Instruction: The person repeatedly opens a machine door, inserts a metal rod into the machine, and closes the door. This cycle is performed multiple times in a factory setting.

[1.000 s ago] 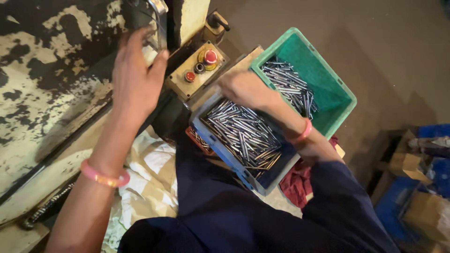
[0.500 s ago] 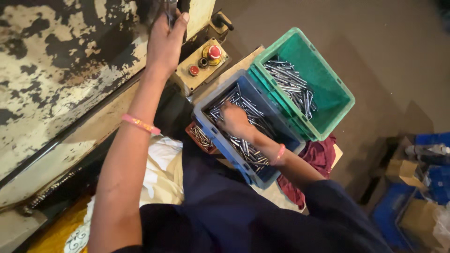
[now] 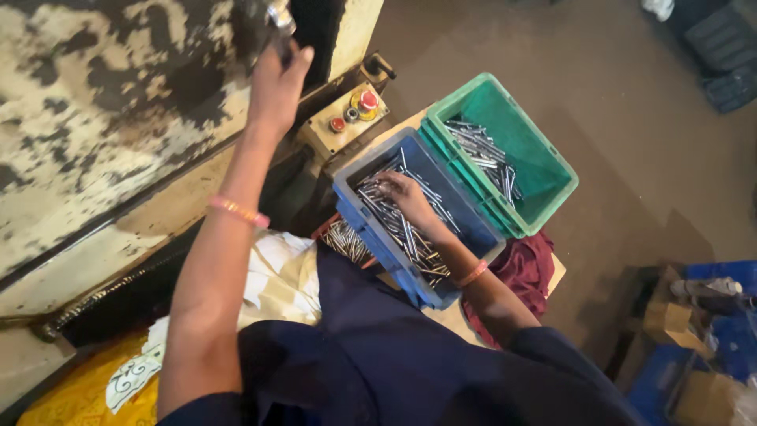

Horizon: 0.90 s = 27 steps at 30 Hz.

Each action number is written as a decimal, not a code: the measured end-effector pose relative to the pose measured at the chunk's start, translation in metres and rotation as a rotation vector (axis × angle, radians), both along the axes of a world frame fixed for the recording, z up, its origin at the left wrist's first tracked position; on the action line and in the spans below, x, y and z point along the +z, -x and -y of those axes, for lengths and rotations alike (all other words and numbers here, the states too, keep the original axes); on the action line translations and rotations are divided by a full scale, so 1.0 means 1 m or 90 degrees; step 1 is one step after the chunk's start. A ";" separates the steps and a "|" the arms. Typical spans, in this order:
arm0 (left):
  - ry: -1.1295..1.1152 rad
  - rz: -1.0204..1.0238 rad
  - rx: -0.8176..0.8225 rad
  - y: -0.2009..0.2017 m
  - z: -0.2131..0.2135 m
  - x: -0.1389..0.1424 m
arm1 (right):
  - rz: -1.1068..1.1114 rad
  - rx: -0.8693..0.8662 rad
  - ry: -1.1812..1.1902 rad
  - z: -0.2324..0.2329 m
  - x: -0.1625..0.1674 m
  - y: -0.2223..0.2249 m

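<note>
The right hand (image 3: 410,197) rests open on the rods (image 3: 398,229) inside the blue crate (image 3: 473,229); left of the crate, the left hand (image 3: 276,87) grips a machine handle (image 3: 280,17).

Person seen from above: dark navy garment, short sleeves leaving both forearms bare. Left hand (image 3: 276,91) and right hand (image 3: 412,197), each wrist with one thin pink-orange band (right band partly shadowed).
</note>
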State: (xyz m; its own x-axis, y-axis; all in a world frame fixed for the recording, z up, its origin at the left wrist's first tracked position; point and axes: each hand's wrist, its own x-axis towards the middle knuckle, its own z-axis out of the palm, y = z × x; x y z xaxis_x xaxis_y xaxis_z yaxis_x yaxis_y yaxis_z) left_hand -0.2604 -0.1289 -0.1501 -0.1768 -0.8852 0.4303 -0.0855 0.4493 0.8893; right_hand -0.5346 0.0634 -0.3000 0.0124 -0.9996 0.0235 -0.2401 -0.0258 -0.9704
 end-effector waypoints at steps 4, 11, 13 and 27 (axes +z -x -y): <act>-0.002 -0.011 0.021 -0.069 -0.039 0.003 | -0.011 0.003 -0.097 0.017 0.025 -0.012; -0.058 -0.060 0.156 -0.219 -0.124 0.004 | 0.097 0.208 -0.181 0.076 0.088 -0.059; -0.045 -0.082 0.191 -0.254 -0.139 -0.001 | 0.137 0.231 -0.190 0.097 0.096 -0.086; -0.040 -0.085 0.488 -0.324 -0.145 -0.073 | 0.221 0.282 -0.073 0.260 0.097 -0.316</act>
State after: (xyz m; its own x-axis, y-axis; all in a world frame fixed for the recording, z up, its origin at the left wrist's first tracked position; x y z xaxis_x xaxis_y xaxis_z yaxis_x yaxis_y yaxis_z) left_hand 0.0635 0.0162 -0.2230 0.5441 -0.7625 0.3501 -0.2428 0.2563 0.9356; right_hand -0.2190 -0.1965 -0.2027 0.4411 -0.8974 -0.0067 0.1032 0.0582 -0.9930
